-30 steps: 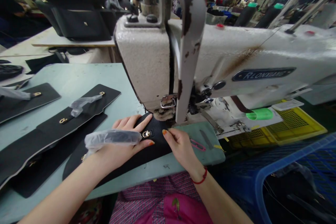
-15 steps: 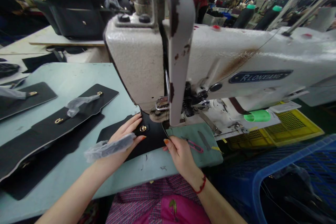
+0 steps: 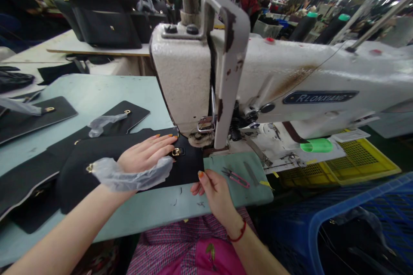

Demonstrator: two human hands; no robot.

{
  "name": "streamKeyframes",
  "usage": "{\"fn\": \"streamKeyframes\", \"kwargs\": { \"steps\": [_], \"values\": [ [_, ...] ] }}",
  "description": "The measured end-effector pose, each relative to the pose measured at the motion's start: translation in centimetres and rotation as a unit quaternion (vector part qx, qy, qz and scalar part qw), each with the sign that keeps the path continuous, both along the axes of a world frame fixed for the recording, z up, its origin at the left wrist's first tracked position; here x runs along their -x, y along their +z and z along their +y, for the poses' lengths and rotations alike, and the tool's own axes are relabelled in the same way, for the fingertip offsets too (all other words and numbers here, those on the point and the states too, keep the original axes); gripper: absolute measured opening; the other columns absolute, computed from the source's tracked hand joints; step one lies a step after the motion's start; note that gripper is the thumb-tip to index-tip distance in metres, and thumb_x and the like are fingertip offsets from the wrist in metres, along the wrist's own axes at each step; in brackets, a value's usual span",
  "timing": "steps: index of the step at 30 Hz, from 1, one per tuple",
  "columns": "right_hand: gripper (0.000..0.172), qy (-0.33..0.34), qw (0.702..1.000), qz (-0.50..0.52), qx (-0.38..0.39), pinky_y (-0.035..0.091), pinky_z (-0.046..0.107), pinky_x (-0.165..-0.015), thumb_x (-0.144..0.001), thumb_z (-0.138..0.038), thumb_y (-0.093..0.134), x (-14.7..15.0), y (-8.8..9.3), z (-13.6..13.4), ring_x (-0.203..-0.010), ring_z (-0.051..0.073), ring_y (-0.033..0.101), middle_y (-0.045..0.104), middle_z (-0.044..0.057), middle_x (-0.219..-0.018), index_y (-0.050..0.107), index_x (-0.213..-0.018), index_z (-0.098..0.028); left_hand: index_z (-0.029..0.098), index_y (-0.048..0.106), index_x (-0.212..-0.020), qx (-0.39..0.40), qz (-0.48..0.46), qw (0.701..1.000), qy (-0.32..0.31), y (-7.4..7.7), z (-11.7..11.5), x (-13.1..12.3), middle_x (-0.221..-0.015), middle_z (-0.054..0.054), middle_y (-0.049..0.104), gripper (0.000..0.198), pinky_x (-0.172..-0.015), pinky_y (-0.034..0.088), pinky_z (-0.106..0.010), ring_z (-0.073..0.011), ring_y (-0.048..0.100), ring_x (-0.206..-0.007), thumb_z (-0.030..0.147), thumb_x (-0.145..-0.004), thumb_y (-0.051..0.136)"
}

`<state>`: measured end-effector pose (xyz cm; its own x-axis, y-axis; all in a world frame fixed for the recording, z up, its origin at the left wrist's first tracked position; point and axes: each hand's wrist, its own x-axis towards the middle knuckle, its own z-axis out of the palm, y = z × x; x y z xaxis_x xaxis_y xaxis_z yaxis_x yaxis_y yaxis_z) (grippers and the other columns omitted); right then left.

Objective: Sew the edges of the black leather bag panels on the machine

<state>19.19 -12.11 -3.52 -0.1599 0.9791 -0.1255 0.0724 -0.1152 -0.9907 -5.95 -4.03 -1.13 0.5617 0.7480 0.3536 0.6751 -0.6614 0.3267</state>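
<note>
A black leather-like panel point(image 3: 187, 169) with a gold turn-lock lies on the pale green table, its right end beneath the white sewing machine's head point(image 3: 183, 81). My left hand point(image 3: 146, 154) rests flat on it, fingers stretched toward the needle area beside the gold lock point(image 3: 176, 151). A plastic-wrapped handle point(image 3: 132, 176), joined to the panel by a gold ring, loops over my left wrist. At the panel's near right corner, my right hand point(image 3: 214, 189) has its thumb on the edge and its fingers curled below, pinching it. The needle is hidden.
Pink-handled thread snips point(image 3: 237, 177) lie right of my right hand. More black panels point(image 3: 35, 176) lie at left. A blue basket point(image 3: 312, 232) holding black pieces stands at lower right, with yellow crates point(image 3: 358, 154) behind. Black bags point(image 3: 103, 21) stand at the back left.
The panel has swung round and now stretches far to the left, over the neighbouring panels. My left hand has shifted left and flattened. My right hand has moved slightly down and left along the edge.
</note>
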Motion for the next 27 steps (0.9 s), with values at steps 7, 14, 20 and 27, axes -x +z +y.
{"fn": "streamKeyframes", "kwargs": {
  "steps": [7, 14, 20, 27],
  "values": [
    [0.049, -0.009, 0.999, 0.032, 0.02, 0.048, 0.02, -0.057, -0.096, -0.052, 0.046, 0.1, 0.0, 0.1, -0.056, 0.012, 0.063, 0.067, 0.004, -0.061, 0.061, -0.067, -0.015, 0.019, 0.07, -0.106, -0.036, 0.049, 0.998, 0.02, 1.8, -1.0, -1.5, -0.122, -0.01, 0.069, 0.033, -0.105, 0.046, -0.041, -0.0256, 0.065, -0.112, 0.039, -0.094, 0.047],
    [0.054, -0.003, 0.998, 0.058, 0.04, 0.046, 0.019, -0.053, -0.093, -0.055, 0.048, 0.1, 0.6, 0.7, -0.05, 0.01, 0.059, 0.064, 0.003, -0.056, 0.061, -0.062, -0.013, 0.012, 0.066, -0.105, -0.046, 0.103, 0.993, 0.026, 2.9, -0.6, -1.9, -0.112, -0.014, 0.071, 0.029, -0.099, 0.046, -0.037, -0.0261, 0.065, -0.106, 0.029, -0.095, 0.045],
    [0.053, -0.007, 0.991, 0.105, 0.081, 0.044, 0.018, -0.05, -0.09, -0.058, 0.052, 0.5, 1.2, 1.8, -0.047, 0.009, 0.057, 0.062, 0.002, -0.055, 0.059, -0.062, -0.014, 0.019, 0.069, -0.089, -0.019, 0.145, 0.989, 0.023, 3.6, 1.4, -1.5, -0.085, -0.01, 0.072, 0.042, -0.078, 0.052, -0.035, -0.0232, 0.067, -0.08, 0.03, -0.095, 0.03],
    [0.053, -0.018, 0.988, 0.121, 0.089, 0.043, 0.017, -0.046, -0.087, -0.059, 0.055, 0.8, 1.8, 3.2, -0.043, 0.007, 0.054, 0.061, 0.001, -0.053, 0.057, -0.06, -0.014, 0.016, 0.071, -0.092, 0.063, 0.175, 0.982, 0.038, 3.5, 3.0, -0.8, -0.093, -0.014, 0.074, 0.051, -0.08, 0.048, -0.037, -0.0264, 0.066, -0.089, 0.042, -0.097, 0.028]
  ]
}}
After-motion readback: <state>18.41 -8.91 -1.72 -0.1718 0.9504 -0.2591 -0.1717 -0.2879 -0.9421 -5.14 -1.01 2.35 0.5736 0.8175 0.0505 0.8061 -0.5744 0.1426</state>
